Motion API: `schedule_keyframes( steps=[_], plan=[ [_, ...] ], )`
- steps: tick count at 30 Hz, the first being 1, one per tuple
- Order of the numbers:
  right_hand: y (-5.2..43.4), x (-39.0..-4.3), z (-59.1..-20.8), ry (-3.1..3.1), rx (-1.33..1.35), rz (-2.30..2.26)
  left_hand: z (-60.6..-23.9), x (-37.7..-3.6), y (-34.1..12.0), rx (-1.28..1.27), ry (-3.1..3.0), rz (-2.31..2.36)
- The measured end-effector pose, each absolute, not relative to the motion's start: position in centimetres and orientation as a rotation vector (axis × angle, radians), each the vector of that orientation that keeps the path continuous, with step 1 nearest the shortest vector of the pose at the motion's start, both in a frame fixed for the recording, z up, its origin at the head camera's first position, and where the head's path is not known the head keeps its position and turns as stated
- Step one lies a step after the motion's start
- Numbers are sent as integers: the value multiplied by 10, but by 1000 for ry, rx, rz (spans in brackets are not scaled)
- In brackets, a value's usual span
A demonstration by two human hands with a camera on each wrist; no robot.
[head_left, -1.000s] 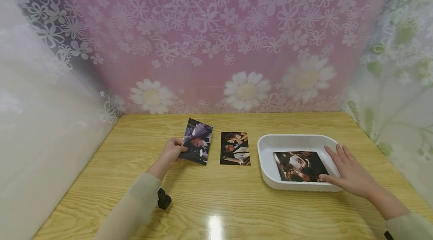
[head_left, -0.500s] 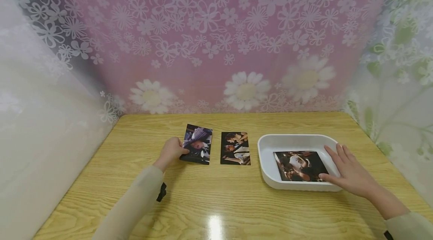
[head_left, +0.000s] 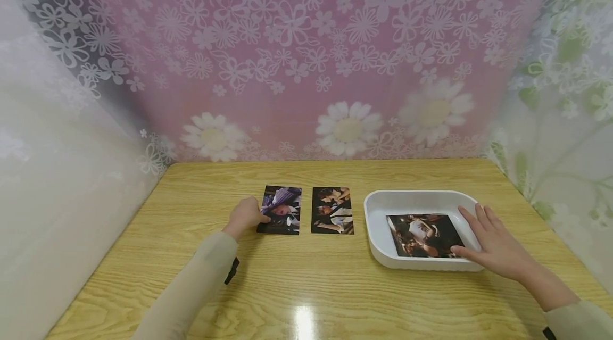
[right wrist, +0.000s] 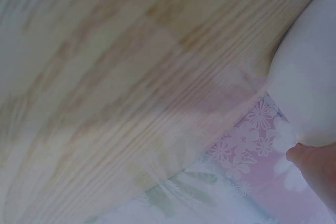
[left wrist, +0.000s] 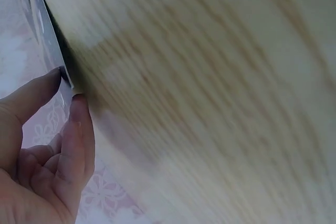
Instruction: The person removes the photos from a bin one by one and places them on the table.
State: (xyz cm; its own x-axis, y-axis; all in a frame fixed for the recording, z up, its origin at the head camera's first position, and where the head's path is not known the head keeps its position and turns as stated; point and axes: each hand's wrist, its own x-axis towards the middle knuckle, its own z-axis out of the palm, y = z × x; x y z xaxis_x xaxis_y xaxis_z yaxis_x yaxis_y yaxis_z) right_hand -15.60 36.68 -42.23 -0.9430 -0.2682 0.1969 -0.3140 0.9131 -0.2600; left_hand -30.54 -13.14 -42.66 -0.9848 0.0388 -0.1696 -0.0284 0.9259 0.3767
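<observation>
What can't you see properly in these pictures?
- Head view: who or what the dark printed photo in the white plastic tray shows; the dark printed photo is too small.
- Head view: the left hand covers the left edge of the purple-toned photo.
- Left wrist view: that photo shows only edge-on; its picture is hidden, and the wooden table is blurred.
- Right wrist view: the right hand is cut off by the frame's corner.

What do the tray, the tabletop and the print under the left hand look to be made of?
Tray: likely plastic, smooth matte white with rounded moulded corners. Tabletop: wood-grain surface, probably glossy laminate, given the bright glare spot. Print: thin glossy photo paper, apparently; the left hand pinches its edge.
</observation>
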Motion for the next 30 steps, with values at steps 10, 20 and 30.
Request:
schedule_keyframes(
  steps=[10,20,30],
  plan=[
    [367,-156,-424,-2922,442,434,-419,-296,-126,47,2951,430],
    [369,-160,-424,-2896,463,409,-407,-303,-117,108,2924,566],
    [368,-157,-423,-2903,464,414,-392,-293,-77,335,2902,734]
  ],
)
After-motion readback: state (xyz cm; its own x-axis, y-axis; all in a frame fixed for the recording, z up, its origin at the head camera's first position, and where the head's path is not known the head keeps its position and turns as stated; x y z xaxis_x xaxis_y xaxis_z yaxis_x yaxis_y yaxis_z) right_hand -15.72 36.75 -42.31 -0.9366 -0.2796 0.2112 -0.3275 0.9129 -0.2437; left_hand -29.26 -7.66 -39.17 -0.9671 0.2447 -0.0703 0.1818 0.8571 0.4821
